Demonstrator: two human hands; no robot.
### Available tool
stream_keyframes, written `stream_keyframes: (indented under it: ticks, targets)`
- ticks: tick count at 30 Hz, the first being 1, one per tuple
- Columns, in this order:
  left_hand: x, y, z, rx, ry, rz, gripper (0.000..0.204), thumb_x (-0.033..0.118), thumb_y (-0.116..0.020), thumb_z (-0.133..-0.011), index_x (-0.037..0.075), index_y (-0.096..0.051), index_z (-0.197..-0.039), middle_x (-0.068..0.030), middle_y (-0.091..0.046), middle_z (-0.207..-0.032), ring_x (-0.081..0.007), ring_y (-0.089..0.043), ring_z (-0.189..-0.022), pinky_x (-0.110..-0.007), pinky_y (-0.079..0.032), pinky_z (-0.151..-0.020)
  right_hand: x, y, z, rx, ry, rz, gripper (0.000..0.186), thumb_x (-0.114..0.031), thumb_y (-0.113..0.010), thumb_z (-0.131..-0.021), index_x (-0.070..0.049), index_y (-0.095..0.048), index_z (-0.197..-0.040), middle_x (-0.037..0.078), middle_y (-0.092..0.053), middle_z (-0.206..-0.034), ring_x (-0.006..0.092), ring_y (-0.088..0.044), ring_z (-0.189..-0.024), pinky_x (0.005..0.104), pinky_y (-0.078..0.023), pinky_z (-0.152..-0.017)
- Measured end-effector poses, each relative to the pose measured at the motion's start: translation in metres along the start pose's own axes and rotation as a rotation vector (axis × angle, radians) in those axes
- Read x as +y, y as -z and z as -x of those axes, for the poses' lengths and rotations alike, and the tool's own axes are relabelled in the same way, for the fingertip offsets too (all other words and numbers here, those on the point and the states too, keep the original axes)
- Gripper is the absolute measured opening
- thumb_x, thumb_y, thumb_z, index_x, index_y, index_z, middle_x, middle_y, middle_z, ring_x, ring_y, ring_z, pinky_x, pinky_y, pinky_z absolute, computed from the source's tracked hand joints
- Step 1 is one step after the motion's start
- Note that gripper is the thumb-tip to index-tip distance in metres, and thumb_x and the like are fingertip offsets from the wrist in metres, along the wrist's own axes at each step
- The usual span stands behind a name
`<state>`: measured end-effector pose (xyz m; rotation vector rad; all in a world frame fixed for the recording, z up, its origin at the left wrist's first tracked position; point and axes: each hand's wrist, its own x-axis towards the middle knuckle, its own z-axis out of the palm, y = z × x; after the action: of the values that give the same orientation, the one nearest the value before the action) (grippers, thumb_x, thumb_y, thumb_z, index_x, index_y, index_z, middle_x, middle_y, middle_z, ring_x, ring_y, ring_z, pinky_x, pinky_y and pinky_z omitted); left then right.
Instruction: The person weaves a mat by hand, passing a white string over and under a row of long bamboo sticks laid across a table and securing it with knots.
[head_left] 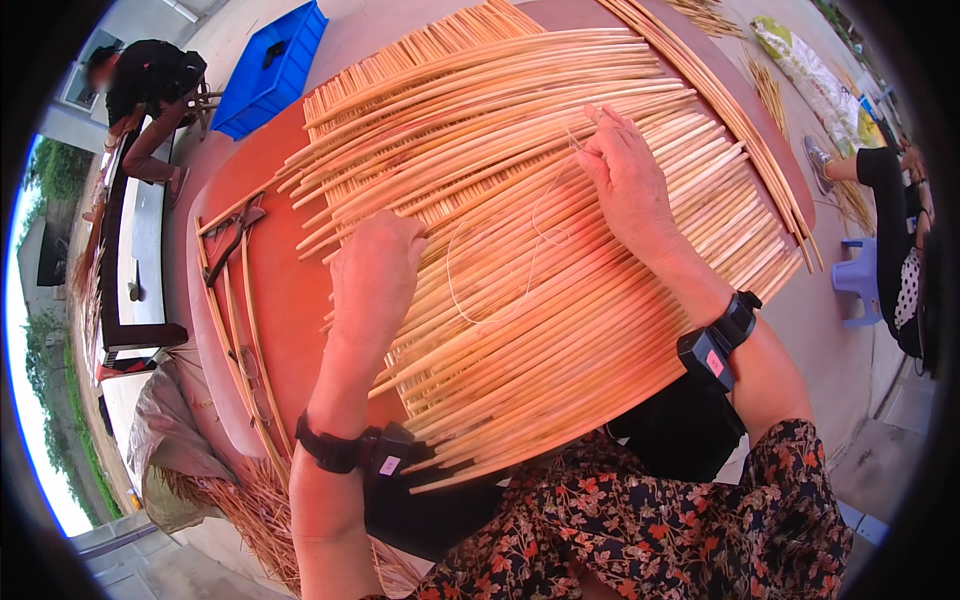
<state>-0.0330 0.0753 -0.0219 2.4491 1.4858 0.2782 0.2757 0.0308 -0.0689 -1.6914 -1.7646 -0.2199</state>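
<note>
A large curved panel of pale bamboo strips [520, 200] lies over a red-brown rounded table [270, 290]. My left hand [375, 275] rests flat on the strips near their left ends, pressing them down. My right hand [625, 175] sits on the upper right of the panel, fingers pinched on a thin pale thread [500, 270] that loops down across the strips. Both wrists wear black bands with small devices.
Pliers [235, 235] and loose strips [245, 340] lie on the table's left side. A blue crate [270, 70] stands at the back left near a seated person [145, 90]. Another person [900, 230] sits right on a small blue stool [860, 280]. Straw piles lie below left.
</note>
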Motion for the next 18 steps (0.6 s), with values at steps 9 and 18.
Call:
stream_keyframes:
  ticks: [9, 18]
  targets:
    - [-0.007, -0.006, -0.013, -0.048, -0.072, 0.12, 0.017, 0.012, -0.073, -0.096, 0.0, -0.074, -0.108, -0.0189, -0.074, -0.108, -0.0395, -0.071, -0.106, -0.049, -0.056, -0.091, 0.011, -0.014, 0.002, -0.296, -0.241, 0.132, 0.037, -0.016, -0.061, -0.11, 0.007, -0.055, -0.139, 0.027, -0.048, -0.165, 0.0439, -0.043, -0.156, 0.0509, -0.038, -0.128]
    - [-0.01, -0.004, -0.02, -0.183, -0.019, 0.245, 0.019, 0.01, -0.072, -0.092, -0.001, -0.07, -0.107, -0.0208, -0.071, -0.103, -0.0423, -0.068, -0.094, -0.05, -0.055, -0.088, 0.006, -0.011, 0.001, -0.332, -0.287, 0.145, 0.041, -0.018, -0.059, -0.113, 0.007, -0.052, -0.145, 0.027, -0.045, -0.168, 0.042, -0.039, -0.159, 0.0507, -0.035, -0.132]
